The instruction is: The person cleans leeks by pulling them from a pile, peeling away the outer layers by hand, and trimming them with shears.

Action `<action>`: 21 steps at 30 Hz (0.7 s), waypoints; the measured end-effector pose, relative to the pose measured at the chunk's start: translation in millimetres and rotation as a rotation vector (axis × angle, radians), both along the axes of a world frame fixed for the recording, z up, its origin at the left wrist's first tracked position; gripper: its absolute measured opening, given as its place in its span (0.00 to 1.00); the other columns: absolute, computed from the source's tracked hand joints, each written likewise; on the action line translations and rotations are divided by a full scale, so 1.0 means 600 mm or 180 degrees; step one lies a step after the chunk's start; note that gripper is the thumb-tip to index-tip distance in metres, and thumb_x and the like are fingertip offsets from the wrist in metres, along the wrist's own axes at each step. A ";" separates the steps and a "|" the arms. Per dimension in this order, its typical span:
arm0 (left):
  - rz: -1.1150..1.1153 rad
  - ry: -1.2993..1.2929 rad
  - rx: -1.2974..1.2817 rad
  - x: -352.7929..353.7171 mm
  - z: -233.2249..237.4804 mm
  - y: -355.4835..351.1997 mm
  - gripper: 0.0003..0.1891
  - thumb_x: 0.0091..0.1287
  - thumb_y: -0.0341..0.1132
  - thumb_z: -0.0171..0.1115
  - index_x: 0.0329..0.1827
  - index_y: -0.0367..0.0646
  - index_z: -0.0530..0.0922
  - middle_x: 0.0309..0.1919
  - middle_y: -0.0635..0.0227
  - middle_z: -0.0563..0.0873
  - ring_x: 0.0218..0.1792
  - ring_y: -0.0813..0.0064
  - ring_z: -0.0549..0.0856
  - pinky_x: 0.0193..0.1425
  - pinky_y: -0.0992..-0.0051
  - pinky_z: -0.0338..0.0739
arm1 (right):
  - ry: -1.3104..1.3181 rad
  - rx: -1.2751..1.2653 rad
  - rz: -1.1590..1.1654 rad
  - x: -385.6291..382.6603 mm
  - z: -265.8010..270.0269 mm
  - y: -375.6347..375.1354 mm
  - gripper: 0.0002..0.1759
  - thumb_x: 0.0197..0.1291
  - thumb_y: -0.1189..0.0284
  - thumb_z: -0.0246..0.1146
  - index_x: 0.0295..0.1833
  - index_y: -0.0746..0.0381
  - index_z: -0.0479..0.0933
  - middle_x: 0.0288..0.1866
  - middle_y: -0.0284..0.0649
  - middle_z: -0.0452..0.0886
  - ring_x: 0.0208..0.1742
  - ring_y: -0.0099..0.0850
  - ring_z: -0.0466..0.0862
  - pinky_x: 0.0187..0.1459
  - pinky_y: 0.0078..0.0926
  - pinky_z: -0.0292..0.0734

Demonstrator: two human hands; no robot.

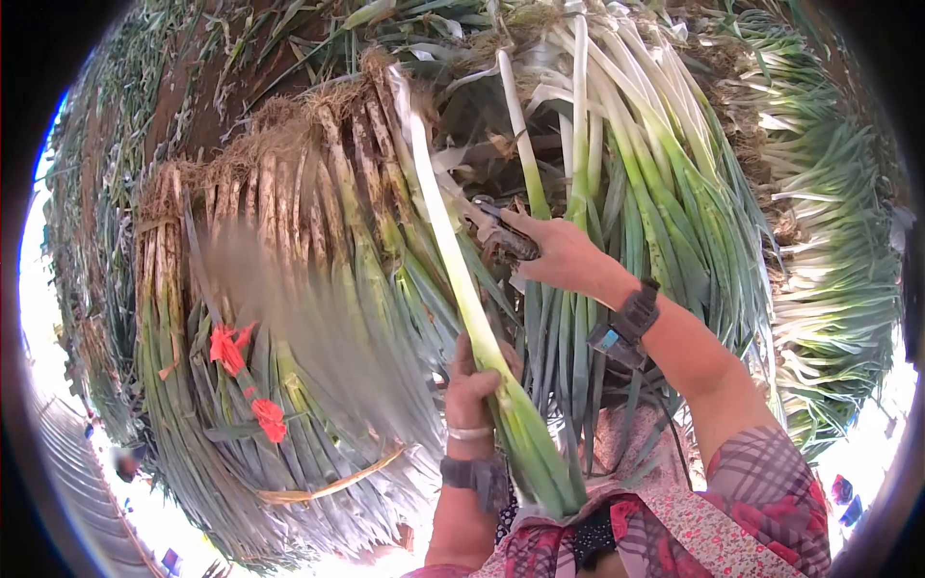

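The leek lies slantwise in the middle of the view, its white shaft reaching toward 11 o'clock and its green leaves toward 5 o'clock, over the lap. The left hand is wrapped round it where the green begins, thumb across the front; that is a good place, as it leaves the white length bare, and a firm but gentle grip should stop it rolling without crushing the leaves. At 1 o'clock from there, the right hand is closed round a dark tool, whose exact kind is hard to tell, as is whether it touches the shaft. Best keep its working end close to the shaft and pointed away from the gripping thumb. Brown-skinned stalks crowd in at 9 o'clock, so a slightly raised root end would avoid snagging them. Paler stalks fan out at 2 o'clock, and a long row lies beyond at 3 o'clock
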State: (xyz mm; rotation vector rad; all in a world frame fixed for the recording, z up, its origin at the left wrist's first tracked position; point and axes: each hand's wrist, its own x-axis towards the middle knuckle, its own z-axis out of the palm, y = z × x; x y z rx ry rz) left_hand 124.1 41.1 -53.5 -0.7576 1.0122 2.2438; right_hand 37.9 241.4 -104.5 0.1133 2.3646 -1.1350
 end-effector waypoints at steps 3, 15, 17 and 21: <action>-0.0263 0.0160 0.0016 -0.014 0.038 0.039 0.43 0.38 0.28 0.66 0.66 0.39 0.65 0.34 0.63 0.79 0.32 0.69 0.78 0.37 0.74 0.75 | 0.0078 -0.0518 -0.0408 0.004 0.032 0.038 0.41 0.43 0.71 0.62 0.69 0.59 0.64 0.42 0.52 0.81 0.41 0.43 0.82 0.47 0.33 0.75; -0.1872 0.1887 -0.3727 -0.026 -0.264 0.088 0.22 0.56 0.35 0.62 0.54 0.36 0.75 0.46 0.50 0.80 0.47 0.52 0.78 0.57 0.61 0.70 | 0.0365 0.0827 -0.0169 0.115 0.063 0.091 0.42 0.42 0.70 0.63 0.69 0.55 0.63 0.41 0.48 0.78 0.44 0.42 0.79 0.45 0.37 0.74; -0.1365 0.1561 -0.4405 -0.035 -0.272 0.006 0.19 0.56 0.36 0.62 0.50 0.37 0.77 0.46 0.49 0.78 0.49 0.49 0.76 0.55 0.57 0.70 | 0.0063 0.0724 0.0545 0.136 0.052 0.044 0.40 0.43 0.68 0.62 0.68 0.54 0.64 0.34 0.46 0.75 0.40 0.43 0.78 0.38 0.40 0.73; -0.1316 0.1446 -0.5727 -0.083 -0.362 -0.113 0.23 0.56 0.35 0.61 0.55 0.36 0.72 0.52 0.48 0.75 0.53 0.48 0.74 0.56 0.57 0.70 | -0.0268 0.0295 0.1393 0.143 0.009 -0.043 0.39 0.46 0.68 0.61 0.69 0.53 0.62 0.32 0.46 0.75 0.35 0.43 0.78 0.35 0.40 0.71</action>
